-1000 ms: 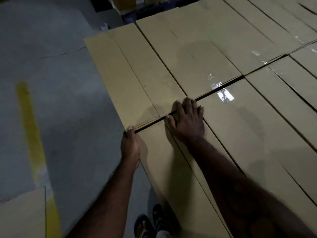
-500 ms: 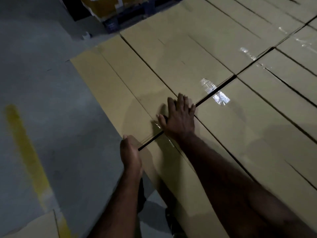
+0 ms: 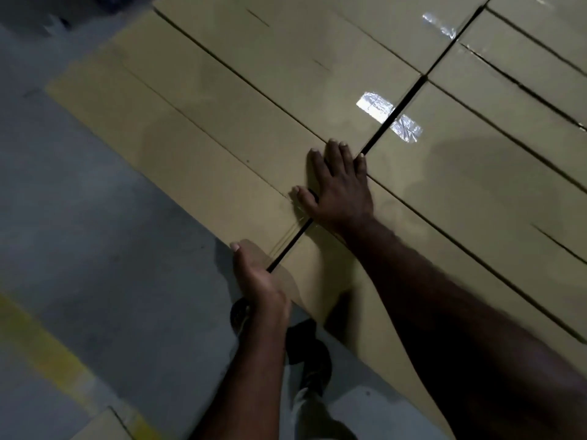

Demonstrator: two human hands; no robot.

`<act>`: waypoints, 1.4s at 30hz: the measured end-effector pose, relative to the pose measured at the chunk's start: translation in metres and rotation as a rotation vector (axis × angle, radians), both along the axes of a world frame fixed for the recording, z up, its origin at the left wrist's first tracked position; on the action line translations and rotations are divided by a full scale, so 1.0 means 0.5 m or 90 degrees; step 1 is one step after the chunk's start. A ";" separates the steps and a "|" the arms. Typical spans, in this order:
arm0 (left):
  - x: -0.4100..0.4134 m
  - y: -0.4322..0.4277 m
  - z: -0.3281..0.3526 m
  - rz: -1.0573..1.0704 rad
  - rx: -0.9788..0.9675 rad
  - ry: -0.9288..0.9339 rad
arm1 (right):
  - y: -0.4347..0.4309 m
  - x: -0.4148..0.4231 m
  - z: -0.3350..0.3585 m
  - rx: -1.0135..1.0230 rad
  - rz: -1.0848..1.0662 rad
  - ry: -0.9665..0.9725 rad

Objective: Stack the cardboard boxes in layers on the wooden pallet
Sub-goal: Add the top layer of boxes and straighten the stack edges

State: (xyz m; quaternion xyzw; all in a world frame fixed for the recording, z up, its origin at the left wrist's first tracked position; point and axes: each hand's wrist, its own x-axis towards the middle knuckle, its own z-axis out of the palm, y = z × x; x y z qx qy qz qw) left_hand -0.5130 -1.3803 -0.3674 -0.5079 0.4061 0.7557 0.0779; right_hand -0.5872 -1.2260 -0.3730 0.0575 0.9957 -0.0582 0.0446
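Right hand (image 3: pixel 340 188) flat across gap between cardboard boxes (image 3: pixel 197 128), left hand (image 3: pixel 257 277) gripping box edge, grey floor (image 3: pixel 79 233).

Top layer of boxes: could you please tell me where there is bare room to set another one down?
Bare box tops lie beyond the right hand, around the tape patches. Grey floor is free up to the yellow line. Crowded by the left hand.

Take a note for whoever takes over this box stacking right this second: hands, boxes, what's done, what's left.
Right hand: flat on the box tops, across the gap between the near box and the far box.
Left hand: at the outer edge by the gap's end; grip hidden.
Done: boxes lie side by side across this layer.
Left: close the gap, then further layers if needed. Pallet not in view.
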 end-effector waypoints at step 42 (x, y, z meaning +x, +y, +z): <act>-0.881 -0.250 0.075 -0.749 -0.938 0.242 | -0.182 -0.337 0.010 -0.055 -0.119 0.014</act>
